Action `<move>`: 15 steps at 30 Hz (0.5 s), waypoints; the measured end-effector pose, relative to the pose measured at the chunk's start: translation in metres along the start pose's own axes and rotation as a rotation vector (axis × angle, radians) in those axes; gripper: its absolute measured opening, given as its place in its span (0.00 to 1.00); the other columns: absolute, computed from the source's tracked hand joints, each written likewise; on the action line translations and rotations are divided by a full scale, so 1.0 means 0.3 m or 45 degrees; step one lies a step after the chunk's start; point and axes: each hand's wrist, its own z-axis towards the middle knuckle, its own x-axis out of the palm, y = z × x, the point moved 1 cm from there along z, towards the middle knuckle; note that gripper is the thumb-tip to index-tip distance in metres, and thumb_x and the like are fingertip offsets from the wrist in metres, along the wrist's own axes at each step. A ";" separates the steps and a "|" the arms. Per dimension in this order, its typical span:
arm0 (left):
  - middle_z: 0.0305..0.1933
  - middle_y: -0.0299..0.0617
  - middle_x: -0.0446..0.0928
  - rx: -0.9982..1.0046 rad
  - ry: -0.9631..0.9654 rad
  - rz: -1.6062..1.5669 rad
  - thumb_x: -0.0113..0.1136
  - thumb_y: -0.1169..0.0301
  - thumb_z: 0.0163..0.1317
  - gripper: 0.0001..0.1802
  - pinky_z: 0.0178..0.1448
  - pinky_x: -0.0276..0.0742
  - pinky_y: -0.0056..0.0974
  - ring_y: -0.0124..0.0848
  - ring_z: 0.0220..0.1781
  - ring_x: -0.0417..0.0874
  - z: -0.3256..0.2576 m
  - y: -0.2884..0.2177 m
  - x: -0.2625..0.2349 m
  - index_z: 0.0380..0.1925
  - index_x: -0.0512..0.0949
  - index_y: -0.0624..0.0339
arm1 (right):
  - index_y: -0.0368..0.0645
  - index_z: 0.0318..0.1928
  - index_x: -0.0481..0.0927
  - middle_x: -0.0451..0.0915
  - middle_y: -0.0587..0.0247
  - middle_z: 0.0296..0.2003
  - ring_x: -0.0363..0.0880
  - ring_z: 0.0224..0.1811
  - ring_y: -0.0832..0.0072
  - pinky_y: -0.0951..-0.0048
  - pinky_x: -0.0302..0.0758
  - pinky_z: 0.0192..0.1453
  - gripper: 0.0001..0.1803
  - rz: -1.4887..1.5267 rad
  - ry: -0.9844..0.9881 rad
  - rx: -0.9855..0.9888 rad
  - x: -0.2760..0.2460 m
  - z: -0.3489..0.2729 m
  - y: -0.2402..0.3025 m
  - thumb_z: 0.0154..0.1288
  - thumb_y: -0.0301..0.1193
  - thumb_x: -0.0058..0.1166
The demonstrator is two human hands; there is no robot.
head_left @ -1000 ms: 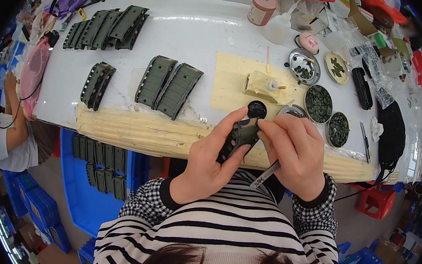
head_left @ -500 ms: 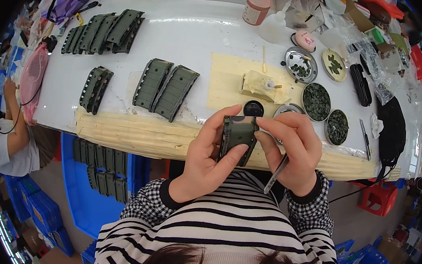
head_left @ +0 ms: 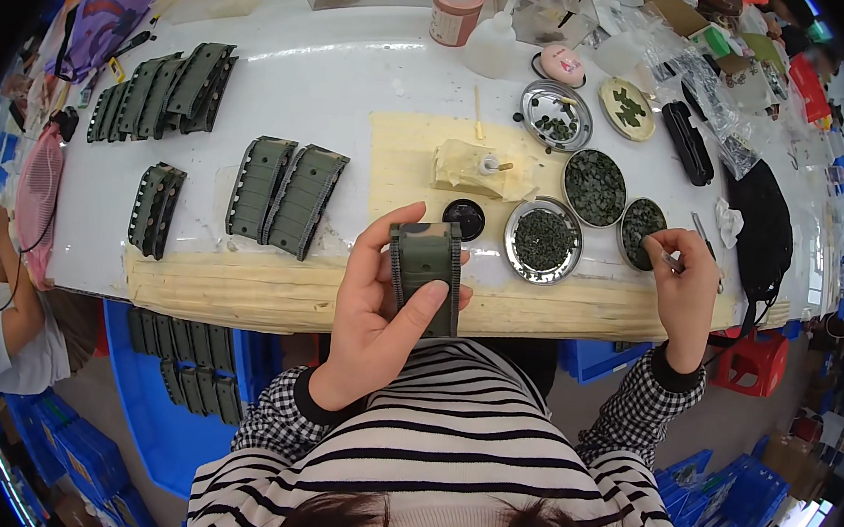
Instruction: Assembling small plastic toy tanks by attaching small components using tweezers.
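From where I stand, the white tabletop [head_left: 338, 71] fills most of the view, its near edge wrapped in yellow tape [head_left: 239, 293]. Below it, to the left, a blue bin [head_left: 147, 405] holds rows of curved green panels [head_left: 199, 341]. On the tabletop's far left lies an overlapping stack of panels [head_left: 161, 95]; nearer sit a pair of panels [head_left: 302, 201], side by side, and a smaller group [head_left: 156, 210] left of them.

The person's left hand [head_left: 372, 314] grips one green panel [head_left: 425, 256] upright over the near edge, thumb across its front and fingers behind. The right hand [head_left: 684, 278] reaches out to the right, thumb and fingertips pinched narrow around a slim metal tool [head_left: 675, 265], at the edge of a small round dish [head_left: 622, 237] of dark green bits [head_left: 642, 221]; I can't tell whether the tip touches them. A larger dish [head_left: 564, 188] of bits stands just beside it, with a silver plate [head_left: 511, 251] nearer the held panel. Smaller than these, a round black pot [head_left: 464, 219] sits just behind that panel.
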 end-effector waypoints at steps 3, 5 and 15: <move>0.53 0.55 0.74 -0.010 0.010 0.003 0.50 0.77 0.67 0.32 0.53 0.80 0.40 0.34 0.45 0.82 -0.005 0.004 -0.001 0.68 0.51 0.59 | 0.36 0.33 0.78 0.75 0.59 0.26 0.74 0.27 0.69 0.70 0.68 0.31 0.06 -0.020 0.075 -0.025 0.008 0.014 0.009 0.55 0.21 0.62; 0.53 0.55 0.74 -0.014 0.006 0.009 0.50 0.77 0.67 0.32 0.53 0.80 0.40 0.34 0.45 0.82 -0.012 0.005 -0.005 0.68 0.51 0.59 | 0.36 0.33 0.78 0.75 0.58 0.26 0.74 0.26 0.69 0.70 0.68 0.31 0.06 -0.017 0.128 -0.036 0.011 0.024 0.010 0.55 0.22 0.62; 0.53 0.54 0.74 -0.027 -0.004 -0.006 0.50 0.77 0.67 0.31 0.52 0.81 0.39 0.33 0.44 0.82 -0.013 0.010 -0.004 0.68 0.52 0.59 | 0.36 0.32 0.77 0.73 0.57 0.26 0.72 0.28 0.66 0.69 0.68 0.32 0.05 -0.023 0.210 -0.072 0.014 0.045 -0.007 0.53 0.20 0.58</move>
